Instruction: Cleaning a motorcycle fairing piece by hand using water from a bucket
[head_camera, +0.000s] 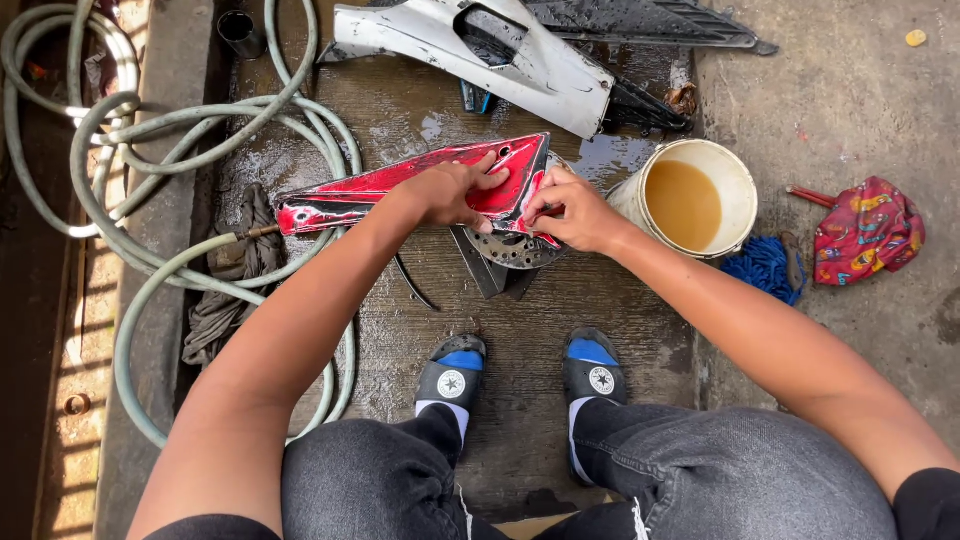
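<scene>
Wet concrete floor under everything; white fairing beyond, green hose left, bucket of brown water right. Red fairing panel lies mid-floor: light, stiff plastic, probably slick, pointed ends. Left hand presses flat on it, fingers spread; right hand pinches its right edge. Free room only toward the feet.

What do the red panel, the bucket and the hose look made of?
Red panel: likely painted plastic, glossy and wet, with scuffed black patches; both hands rest on it. Bucket: probably plastic, white, matte, thin-rimmed, holding brown water. Hose: flexible rubber or vinyl, dull grey-green, lying in loose coils.
</scene>
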